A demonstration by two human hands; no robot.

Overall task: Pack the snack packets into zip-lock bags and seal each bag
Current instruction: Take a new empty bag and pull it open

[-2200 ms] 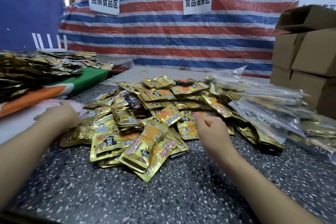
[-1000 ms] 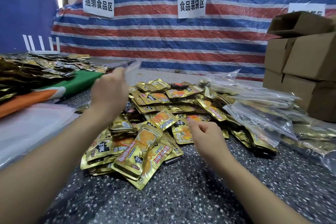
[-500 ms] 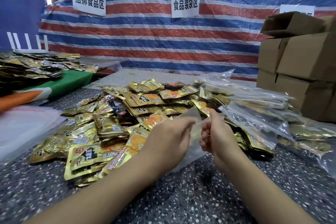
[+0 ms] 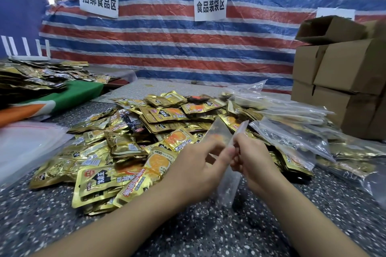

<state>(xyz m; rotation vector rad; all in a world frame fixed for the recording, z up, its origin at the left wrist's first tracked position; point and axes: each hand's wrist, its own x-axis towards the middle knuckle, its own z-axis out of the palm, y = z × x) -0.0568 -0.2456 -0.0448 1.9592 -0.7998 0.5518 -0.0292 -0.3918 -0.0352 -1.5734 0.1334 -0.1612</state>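
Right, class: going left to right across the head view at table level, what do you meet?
Stack of empty clear bags → pile of gold snack packets → zip-lock bag held by both hands → filled bags → cardboard boxes.

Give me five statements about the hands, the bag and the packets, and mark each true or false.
1. Both hands, left hand and right hand, hold one clear zip-lock bag. True.
2. The bag in the hands is already full of packets. False: it looks empty.
3. The gold snack packets lie in a loose pile on the speckled table. True.
4. The cardboard boxes stand on the person's left. False: they stand on the right.
5. The filled bags lie left of the pile. False: they lie to its right.
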